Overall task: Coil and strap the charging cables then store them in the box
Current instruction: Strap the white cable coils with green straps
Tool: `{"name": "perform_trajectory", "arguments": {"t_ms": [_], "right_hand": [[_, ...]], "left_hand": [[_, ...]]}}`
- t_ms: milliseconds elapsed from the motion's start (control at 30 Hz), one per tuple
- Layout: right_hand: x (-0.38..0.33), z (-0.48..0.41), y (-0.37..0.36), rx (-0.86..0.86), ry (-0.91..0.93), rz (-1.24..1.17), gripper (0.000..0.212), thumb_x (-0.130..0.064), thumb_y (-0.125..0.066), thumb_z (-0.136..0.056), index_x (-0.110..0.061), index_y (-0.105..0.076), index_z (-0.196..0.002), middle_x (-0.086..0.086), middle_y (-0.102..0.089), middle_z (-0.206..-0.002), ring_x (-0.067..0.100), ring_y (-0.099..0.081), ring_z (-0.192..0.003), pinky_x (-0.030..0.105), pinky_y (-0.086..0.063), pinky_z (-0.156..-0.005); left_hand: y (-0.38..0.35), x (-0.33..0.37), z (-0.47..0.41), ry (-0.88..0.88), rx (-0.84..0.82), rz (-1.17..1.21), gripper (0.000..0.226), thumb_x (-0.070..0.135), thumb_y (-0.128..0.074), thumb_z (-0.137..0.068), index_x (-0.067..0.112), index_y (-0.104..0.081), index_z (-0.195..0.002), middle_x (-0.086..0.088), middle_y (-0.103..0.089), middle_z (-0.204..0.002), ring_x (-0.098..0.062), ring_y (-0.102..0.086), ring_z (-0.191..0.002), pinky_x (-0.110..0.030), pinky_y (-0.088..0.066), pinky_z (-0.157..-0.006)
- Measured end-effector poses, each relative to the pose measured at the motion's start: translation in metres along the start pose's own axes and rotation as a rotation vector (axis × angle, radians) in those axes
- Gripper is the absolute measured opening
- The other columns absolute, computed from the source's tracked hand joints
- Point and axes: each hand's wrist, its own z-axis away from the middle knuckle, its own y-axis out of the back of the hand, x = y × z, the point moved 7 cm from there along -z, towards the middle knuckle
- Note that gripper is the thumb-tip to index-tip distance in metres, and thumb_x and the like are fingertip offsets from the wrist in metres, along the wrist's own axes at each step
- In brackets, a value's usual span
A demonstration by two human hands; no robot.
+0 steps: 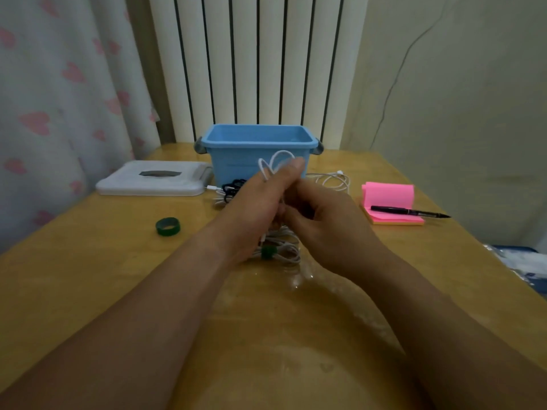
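My left hand (260, 199) grips a white charging cable (276, 162) whose loops stick up above my fingers, in front of the blue box (257, 143). My right hand (322, 226) is curled against the same cable just right of the left hand. Below both hands a coiled white cable with a green strap (269, 251) lies on the table. A black cable (233, 184) and another white one (334, 180) lie loose at the foot of the box. A roll of green strap tape (167, 226) sits to the left.
The white box lid (154, 179) lies at the back left of the wooden table (118, 276). A pink sticky-note pad (390, 202) with a black pen (411, 212) across it sits at the right. A radiator and a curtain stand behind.
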Motion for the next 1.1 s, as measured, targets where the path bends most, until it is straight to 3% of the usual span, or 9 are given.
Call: {"name": "perform_trajectory", "arguments": {"t_ms": [100,267,367,467,533,633,700,800,1100], "right_hand": [[0.004,0.000,-0.003,-0.014,-0.029,0.030,0.017,-0.030,-0.064,-0.103,-0.029,-0.072,-0.117,-0.013,-0.076,-0.103,0.004,-0.073,-0.094,0.038,-0.063,-0.083],[0.001,-0.002,0.002,0.009,-0.055,0.107,0.019,-0.042,-0.066,-0.101,-0.032,-0.062,-0.085,-0.011,-0.070,-0.086,0.003,-0.063,-0.073,0.026,-0.050,-0.064],[0.000,-0.003,0.007,0.079,-0.090,0.067,0.024,-0.042,-0.055,-0.107,-0.027,-0.064,-0.090,-0.009,-0.066,-0.080,0.005,-0.060,-0.074,0.028,-0.048,-0.062],[-0.001,-0.003,0.024,0.269,-0.098,0.030,0.025,-0.046,-0.053,-0.106,-0.024,-0.058,-0.094,-0.007,-0.059,-0.082,0.007,-0.055,-0.073,0.019,-0.042,-0.061],[-0.009,-0.003,0.030,0.289,-0.056,0.000,0.034,-0.059,-0.055,-0.098,-0.026,-0.057,-0.092,-0.007,-0.057,-0.080,0.007,-0.053,-0.070,0.015,-0.041,-0.059],[-0.016,-0.004,0.027,0.226,-0.060,-0.015,0.032,-0.058,-0.061,-0.093,-0.026,-0.062,-0.093,-0.008,-0.060,-0.079,0.006,-0.056,-0.071,0.017,-0.045,-0.062],[-0.010,-0.006,0.032,0.242,-0.088,0.002,0.024,-0.047,-0.063,-0.098,-0.025,-0.066,-0.090,-0.006,-0.064,-0.078,0.007,-0.060,-0.070,0.024,-0.050,-0.064],[0.003,-0.007,0.046,0.318,-0.133,-0.010,0.021,-0.030,-0.067,-0.100,-0.020,-0.067,-0.081,-0.005,-0.063,-0.070,0.002,-0.056,-0.062,0.012,-0.042,-0.057],[0.012,-0.005,0.059,0.461,-0.168,-0.078,0.022,-0.021,-0.066,-0.101,-0.006,-0.066,-0.085,0.001,-0.061,-0.072,-0.001,-0.053,-0.060,0.012,-0.043,-0.057]], "left_hand": [[-0.005,-0.001,0.002,0.006,-0.021,-0.039,0.034,0.048,-0.057,-0.107,0.021,-0.072,-0.119,-0.004,-0.081,-0.111,-0.017,-0.078,-0.108,-0.052,-0.055,-0.108],[0.012,0.003,0.002,-0.028,0.133,0.093,0.039,0.043,-0.050,-0.111,0.012,-0.074,-0.108,-0.010,-0.080,-0.105,-0.024,-0.078,-0.104,-0.054,-0.059,-0.103],[0.017,0.008,-0.001,-0.090,0.163,0.212,0.036,0.036,-0.050,-0.113,0.011,-0.066,-0.093,-0.008,-0.072,-0.084,-0.022,-0.075,-0.084,-0.045,-0.063,-0.087],[0.022,0.013,-0.003,-0.177,0.203,-0.102,0.032,0.039,-0.049,-0.113,0.014,-0.061,-0.098,0.001,-0.064,-0.072,-0.015,-0.067,-0.068,-0.034,-0.059,-0.068],[0.014,0.013,-0.004,-0.222,0.160,-0.449,0.021,0.039,-0.050,-0.112,0.021,-0.062,-0.112,0.008,-0.066,-0.082,-0.001,-0.063,-0.067,-0.018,-0.053,-0.062],[-0.007,0.010,-0.002,-0.329,0.068,-0.922,0.009,0.028,-0.055,-0.106,0.029,-0.054,-0.115,0.016,-0.057,-0.096,0.015,-0.056,-0.089,-0.006,-0.046,-0.072],[-0.009,0.010,0.000,-0.311,0.075,-0.834,0.011,0.032,-0.059,-0.104,0.028,-0.056,-0.114,0.013,-0.062,-0.097,0.009,-0.059,-0.090,-0.014,-0.052,-0.074],[-0.008,0.009,0.003,-0.230,0.076,-0.678,0.014,0.042,-0.063,-0.104,0.029,-0.057,-0.108,0.007,-0.070,-0.095,-0.004,-0.067,-0.083,-0.032,-0.058,-0.074],[-0.018,0.008,0.008,-0.147,-0.165,-0.528,0.025,0.041,-0.053,-0.111,0.018,-0.062,-0.115,-0.003,-0.063,-0.078,-0.008,-0.053,-0.060,-0.026,-0.049,-0.055]]}}
